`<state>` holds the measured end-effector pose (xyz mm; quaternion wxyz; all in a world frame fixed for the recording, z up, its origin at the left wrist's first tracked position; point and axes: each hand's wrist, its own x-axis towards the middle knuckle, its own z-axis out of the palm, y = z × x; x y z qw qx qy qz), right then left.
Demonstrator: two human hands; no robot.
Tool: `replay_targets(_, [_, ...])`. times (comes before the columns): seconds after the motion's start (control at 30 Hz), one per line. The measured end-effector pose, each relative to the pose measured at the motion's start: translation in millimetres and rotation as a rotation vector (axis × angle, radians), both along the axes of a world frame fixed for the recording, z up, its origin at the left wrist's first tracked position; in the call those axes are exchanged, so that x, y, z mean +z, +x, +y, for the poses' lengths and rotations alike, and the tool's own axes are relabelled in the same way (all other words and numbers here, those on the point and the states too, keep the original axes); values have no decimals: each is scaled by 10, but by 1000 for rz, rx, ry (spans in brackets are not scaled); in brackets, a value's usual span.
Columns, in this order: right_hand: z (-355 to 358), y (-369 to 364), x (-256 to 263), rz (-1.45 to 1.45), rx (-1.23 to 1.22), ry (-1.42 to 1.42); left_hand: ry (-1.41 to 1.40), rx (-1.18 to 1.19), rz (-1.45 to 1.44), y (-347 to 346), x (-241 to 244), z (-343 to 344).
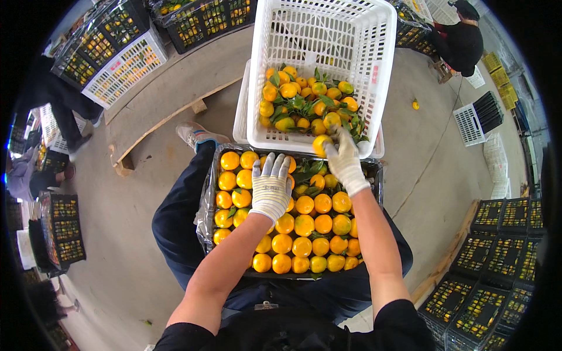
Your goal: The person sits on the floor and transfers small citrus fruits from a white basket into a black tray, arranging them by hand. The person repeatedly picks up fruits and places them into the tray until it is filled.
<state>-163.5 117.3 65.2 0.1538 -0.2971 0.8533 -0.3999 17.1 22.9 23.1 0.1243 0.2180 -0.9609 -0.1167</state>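
Note:
My left hand (270, 188), in a striped knit glove with grey fingertips, lies palm down on rows of mandarins in a plastic-lined black crate (281, 276) between my legs. Its fingers are extended, and the fruit directly beneath is hidden. A yellow-orange mandarin (322, 145) is in the gloved fingers of my right hand (347, 160), above the edge where the two crates meet. Beyond stands a tilted white plastic crate (281, 141), with loose leafy mandarins (319, 89) gathered at its near end. Toward the back right of the black crate, fruit and leaves sit lower than the neat rows.
A wooden pallet (153, 127) lies at left. Filled black crates (478, 259) are stacked at lower right, others (206, 22) at the back. One person (461, 39) sits at upper right; others are at left. A stray mandarin (415, 104) lies on the floor.

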Motion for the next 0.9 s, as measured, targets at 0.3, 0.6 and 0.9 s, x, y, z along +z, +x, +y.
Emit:
replay_targets(0.3, [205, 430, -74, 19, 481, 474, -20, 9, 22, -9, -77, -1])
replay_targets(0.6, [250, 515, -114, 111, 556, 548, -1, -2, 35, -10, -104, -58])
replay_targets(0.9, [-32, 262, 160, 40, 725, 771, 71, 14, -138, 13, 96, 17])
